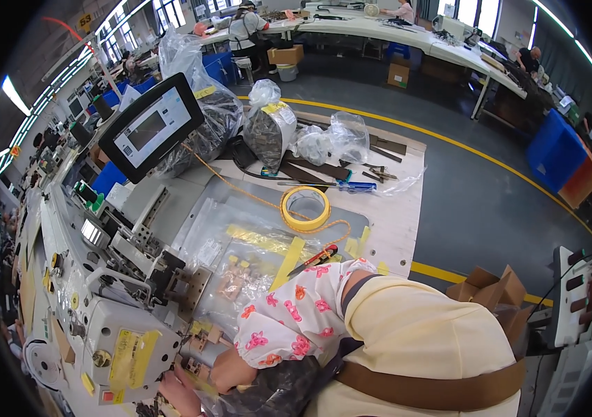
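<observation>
A person in a pale yellow top with a flowered sleeve (289, 320) leans in over the counter (396, 215), and most of the body fills the lower middle of the view. A brown strap (428, 389) crosses the torso.

The left hand (178, 390) sits at the bottom edge, just under the grey sewing machine (119, 333), its fingers lying on small tan pieces (they are too small to tell apart) beside the machine's foot. Whether it grips anything I cannot tell. The right hand (230, 372) shows only as a bent wrist and knuckles below the flowered sleeve, pressed against a dark shiny bag (275, 393) bunched at the person's front; its fingers are hidden, so its grip cannot be told either. The two hands are near each other but apart.

On the clear plastic sheet (240, 243) covering the counter lie strips of yellow tape (285, 264) and a red-handled tool (317, 258). A roll of yellow tape (305, 208) stands further back, with a yellow cord (233, 184) running past it. A tilted screen (151, 127) rises over the machine. Behind it sit bundles in clear bags (271, 128), and a blue-handled tool (355, 186) lies near dark straps.
</observation>
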Demonstrator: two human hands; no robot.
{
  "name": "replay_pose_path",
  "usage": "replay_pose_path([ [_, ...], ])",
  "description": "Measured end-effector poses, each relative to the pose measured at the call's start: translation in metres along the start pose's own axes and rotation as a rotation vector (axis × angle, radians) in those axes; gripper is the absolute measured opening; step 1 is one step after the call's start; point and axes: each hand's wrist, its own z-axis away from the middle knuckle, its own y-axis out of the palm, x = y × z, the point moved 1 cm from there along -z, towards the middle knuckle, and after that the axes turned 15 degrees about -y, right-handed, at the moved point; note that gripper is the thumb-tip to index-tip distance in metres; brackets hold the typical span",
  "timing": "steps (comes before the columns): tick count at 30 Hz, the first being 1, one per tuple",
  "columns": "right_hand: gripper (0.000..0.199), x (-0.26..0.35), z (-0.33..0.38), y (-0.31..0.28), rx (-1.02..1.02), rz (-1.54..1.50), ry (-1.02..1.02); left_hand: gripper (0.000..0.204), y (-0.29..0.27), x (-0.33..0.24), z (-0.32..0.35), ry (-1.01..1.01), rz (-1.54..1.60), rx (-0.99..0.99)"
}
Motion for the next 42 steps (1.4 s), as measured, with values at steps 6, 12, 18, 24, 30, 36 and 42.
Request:
replay_pose_path([
  [6, 0.013, -0.005, -0.002, 0.012, 0.030, -0.031, 0.167, 0.023, -0.009, -0.075, -0.001, 0.128, 0.435, 0.071],
  [12, 0.010, -0.002, 0.001, 0.017, -0.065, 0.058, 0.179, 0.023, -0.005, -0.078, -0.002, 0.038, 0.515, 0.082],
  [18, 0.014, -0.003, 0.001, 0.016, 0.021, -0.026, 0.128, 0.022, -0.008, -0.077, -0.001, -0.020, 0.414, 0.101],
  [24, 0.010, 0.001, 0.002, 0.005, -0.017, -0.095, 0.068, 0.021, 0.001, -0.066, 0.003, -0.044, 0.571, 0.107],
  [30, 0.012, 0.003, 0.010, -0.021, -0.018, -0.101, 0.297, 0.016, -0.002, -0.064, 0.005, -0.051, 0.404, 0.128],
  [36, 0.019, -0.026, 0.058, -0.101, -0.280, -0.119, 0.604, 0.019, 0.005, -0.069, -0.004, -0.047, 0.561, 0.043],
  [42, 0.018, -0.044, 0.062, -0.082, -0.462, -0.460, 0.872, 0.013, 0.003, -0.061, 0.003, 0.041, 0.490, -0.175],
])
